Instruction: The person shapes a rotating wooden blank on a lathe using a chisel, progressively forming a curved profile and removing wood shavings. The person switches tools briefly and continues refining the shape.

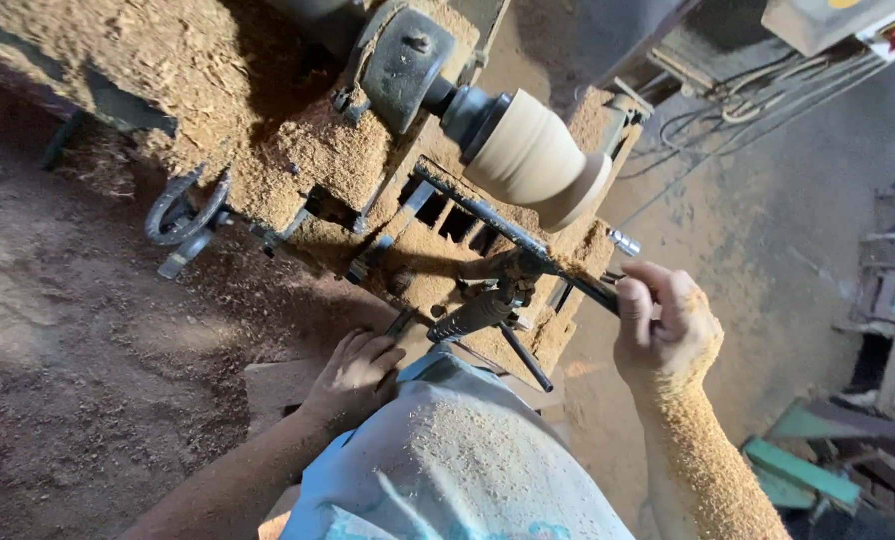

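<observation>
Sawdust coated the right hand [664, 325], fingers clamped on a metal bar [512, 232] below the wooden bowl [537, 160]; left hand [352, 375] rested loosely curled, empty.

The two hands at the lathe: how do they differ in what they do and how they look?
The right hand is closed around the end of the dark tool rest bar beside the pale wooden workpiece; the left hand lies low by the light apron, fingers bent, gripping nothing visible. The right forearm is thickly coated with sawdust; the left is nearly clean. Both are bare.
</observation>
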